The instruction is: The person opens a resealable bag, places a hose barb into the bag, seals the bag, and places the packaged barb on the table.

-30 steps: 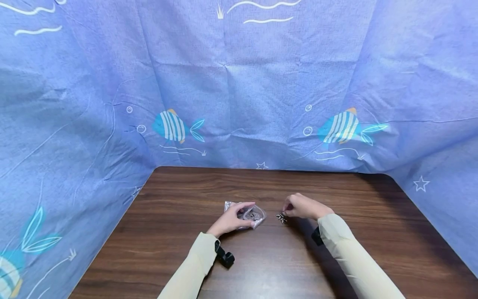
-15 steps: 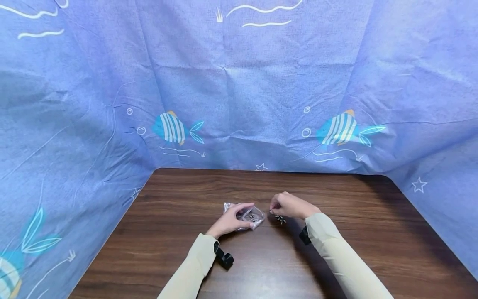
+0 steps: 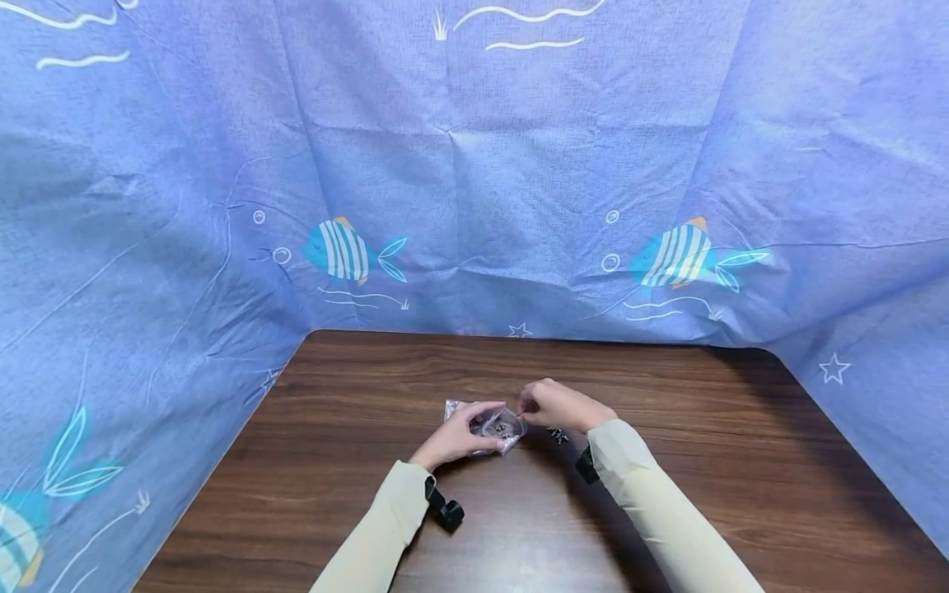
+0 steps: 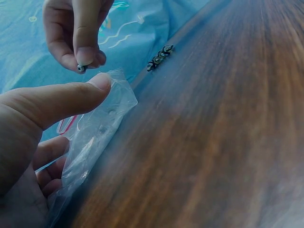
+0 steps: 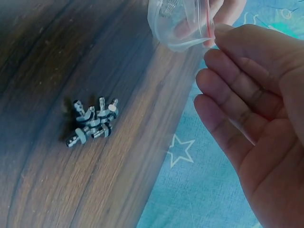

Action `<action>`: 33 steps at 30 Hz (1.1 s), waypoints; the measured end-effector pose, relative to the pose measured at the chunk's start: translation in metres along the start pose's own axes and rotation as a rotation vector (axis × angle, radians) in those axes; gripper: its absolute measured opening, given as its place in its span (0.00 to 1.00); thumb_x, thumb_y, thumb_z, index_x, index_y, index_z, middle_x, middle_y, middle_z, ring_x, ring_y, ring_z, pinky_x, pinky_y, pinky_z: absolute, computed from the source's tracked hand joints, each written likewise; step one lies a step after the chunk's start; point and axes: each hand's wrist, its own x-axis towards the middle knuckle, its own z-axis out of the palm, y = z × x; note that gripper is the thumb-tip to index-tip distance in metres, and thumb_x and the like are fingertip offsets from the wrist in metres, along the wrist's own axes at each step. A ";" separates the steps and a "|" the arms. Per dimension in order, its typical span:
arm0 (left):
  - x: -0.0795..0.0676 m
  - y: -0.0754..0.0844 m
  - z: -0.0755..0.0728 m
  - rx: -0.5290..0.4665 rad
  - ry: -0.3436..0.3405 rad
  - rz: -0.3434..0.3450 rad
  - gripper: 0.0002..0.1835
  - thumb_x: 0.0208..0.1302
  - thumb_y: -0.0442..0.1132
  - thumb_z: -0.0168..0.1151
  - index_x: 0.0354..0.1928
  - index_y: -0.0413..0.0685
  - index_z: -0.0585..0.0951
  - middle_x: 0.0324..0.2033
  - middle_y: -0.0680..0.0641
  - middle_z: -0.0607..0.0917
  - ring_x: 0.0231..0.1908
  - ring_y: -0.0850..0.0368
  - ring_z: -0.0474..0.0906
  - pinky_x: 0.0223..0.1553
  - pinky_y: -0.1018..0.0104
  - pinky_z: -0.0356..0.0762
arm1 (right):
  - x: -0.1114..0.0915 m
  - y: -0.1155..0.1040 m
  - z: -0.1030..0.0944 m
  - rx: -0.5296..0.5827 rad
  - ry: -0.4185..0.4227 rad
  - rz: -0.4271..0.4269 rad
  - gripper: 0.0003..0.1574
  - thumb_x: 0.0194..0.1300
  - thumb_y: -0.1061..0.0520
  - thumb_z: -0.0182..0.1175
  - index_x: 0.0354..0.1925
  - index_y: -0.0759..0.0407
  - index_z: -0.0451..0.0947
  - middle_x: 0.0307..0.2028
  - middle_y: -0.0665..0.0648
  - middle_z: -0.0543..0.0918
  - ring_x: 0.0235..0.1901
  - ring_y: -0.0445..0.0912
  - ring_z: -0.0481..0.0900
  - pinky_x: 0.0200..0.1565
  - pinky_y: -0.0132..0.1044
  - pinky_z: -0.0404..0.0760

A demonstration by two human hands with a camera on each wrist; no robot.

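Note:
My left hand holds a clear zip bag by its mouth, thumb on one side and fingers on the other, so the mouth gapes. Several small metal pieces show inside it in the head view. At the bag's right edge, my right hand pinches a small metal screw between thumb and fingertips. In the right wrist view the fingers hide that screw. A little pile of similar screws, which seem to carry washers, lies on the table just right of the bag.
The dark wood-grain table extends around both hands. Blue cloth printed with fish hangs along its back and sides. A black wrist camera sits under the left wrist, close to the tabletop.
My right hand has moved left from the screw pile to the bag's mouth, with its fingertips pinched. The left hand and the bag have stayed in place.

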 end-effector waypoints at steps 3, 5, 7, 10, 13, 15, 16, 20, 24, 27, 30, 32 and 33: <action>0.001 0.000 -0.001 0.001 -0.003 0.002 0.34 0.56 0.49 0.70 0.65 0.58 0.72 0.60 0.49 0.76 0.57 0.51 0.68 0.57 0.51 0.68 | 0.003 -0.001 0.000 -0.019 0.005 -0.015 0.03 0.59 0.61 0.64 0.29 0.58 0.81 0.25 0.47 0.79 0.25 0.33 0.71 0.30 0.26 0.74; 0.002 0.001 -0.001 0.002 -0.006 0.003 0.34 0.56 0.50 0.70 0.66 0.59 0.72 0.60 0.49 0.76 0.57 0.51 0.67 0.58 0.51 0.68 | 0.005 -0.002 0.001 -0.033 0.008 -0.023 0.03 0.59 0.61 0.64 0.29 0.57 0.80 0.25 0.47 0.79 0.24 0.33 0.71 0.30 0.26 0.74; 0.002 0.001 -0.002 0.004 -0.006 0.007 0.34 0.56 0.50 0.70 0.66 0.58 0.72 0.60 0.49 0.76 0.57 0.51 0.67 0.58 0.51 0.68 | 0.006 -0.002 0.001 -0.037 0.010 -0.021 0.03 0.59 0.61 0.65 0.29 0.58 0.80 0.25 0.48 0.79 0.24 0.34 0.71 0.30 0.26 0.74; 0.003 0.002 -0.002 0.000 -0.008 0.011 0.34 0.56 0.49 0.70 0.66 0.57 0.72 0.60 0.48 0.76 0.58 0.51 0.68 0.59 0.51 0.68 | 0.005 -0.003 0.000 -0.030 0.004 -0.011 0.03 0.59 0.61 0.65 0.29 0.58 0.81 0.26 0.48 0.80 0.24 0.34 0.71 0.30 0.26 0.74; 0.003 0.002 -0.001 -0.002 -0.011 0.020 0.34 0.56 0.48 0.71 0.66 0.55 0.72 0.60 0.47 0.76 0.58 0.50 0.69 0.58 0.52 0.68 | 0.003 -0.001 0.000 -0.016 0.000 -0.003 0.03 0.59 0.60 0.65 0.29 0.58 0.81 0.26 0.47 0.80 0.24 0.33 0.71 0.29 0.26 0.74; 0.004 0.002 -0.001 0.001 -0.008 0.021 0.34 0.56 0.47 0.71 0.65 0.55 0.72 0.59 0.47 0.76 0.57 0.51 0.69 0.58 0.53 0.69 | 0.001 0.000 -0.001 -0.009 0.001 0.003 0.03 0.59 0.60 0.65 0.28 0.57 0.81 0.25 0.47 0.79 0.24 0.33 0.70 0.29 0.26 0.74; 0.004 0.002 0.000 0.003 -0.005 0.021 0.34 0.56 0.47 0.71 0.65 0.55 0.73 0.59 0.47 0.76 0.57 0.50 0.69 0.57 0.53 0.69 | 0.000 0.001 -0.002 -0.005 0.003 0.007 0.03 0.59 0.59 0.65 0.28 0.56 0.81 0.25 0.46 0.79 0.24 0.33 0.70 0.29 0.26 0.74; 0.004 0.002 0.001 0.006 0.002 0.029 0.34 0.55 0.48 0.71 0.65 0.54 0.73 0.59 0.47 0.77 0.57 0.50 0.70 0.58 0.54 0.68 | -0.009 0.007 -0.005 0.016 -0.005 0.051 0.04 0.59 0.58 0.66 0.27 0.55 0.81 0.24 0.45 0.79 0.23 0.33 0.70 0.29 0.26 0.74; 0.002 0.003 0.001 -0.009 -0.004 0.028 0.35 0.56 0.48 0.71 0.66 0.53 0.72 0.61 0.47 0.76 0.59 0.49 0.69 0.60 0.51 0.67 | -0.023 0.016 -0.007 0.049 -0.030 0.111 0.03 0.59 0.58 0.66 0.29 0.55 0.82 0.25 0.45 0.81 0.24 0.32 0.72 0.30 0.27 0.74; -0.001 0.003 0.000 -0.003 -0.002 0.018 0.34 0.56 0.48 0.71 0.66 0.53 0.72 0.60 0.47 0.76 0.58 0.49 0.69 0.59 0.50 0.68 | -0.034 0.023 -0.007 0.077 -0.036 0.139 0.02 0.58 0.58 0.67 0.30 0.56 0.83 0.26 0.45 0.82 0.25 0.32 0.73 0.31 0.27 0.75; -0.001 0.002 0.000 0.013 0.001 0.019 0.34 0.56 0.48 0.71 0.66 0.54 0.72 0.59 0.46 0.76 0.56 0.49 0.69 0.57 0.51 0.69 | -0.044 0.029 -0.007 0.092 -0.035 0.161 0.03 0.57 0.59 0.68 0.30 0.57 0.83 0.27 0.46 0.83 0.26 0.32 0.74 0.31 0.28 0.76; -0.001 0.002 0.000 0.014 0.001 0.019 0.34 0.56 0.48 0.71 0.66 0.54 0.72 0.59 0.46 0.76 0.57 0.49 0.69 0.57 0.51 0.69 | -0.049 0.032 -0.006 0.111 -0.041 0.176 0.04 0.56 0.59 0.69 0.30 0.58 0.83 0.26 0.46 0.83 0.27 0.32 0.74 0.32 0.28 0.76; -0.001 0.002 0.000 0.013 0.002 0.019 0.34 0.56 0.48 0.71 0.66 0.54 0.72 0.59 0.46 0.76 0.57 0.49 0.69 0.57 0.51 0.69 | -0.051 0.033 -0.005 0.120 -0.047 0.189 0.04 0.56 0.59 0.69 0.30 0.58 0.83 0.26 0.46 0.83 0.27 0.32 0.74 0.32 0.28 0.76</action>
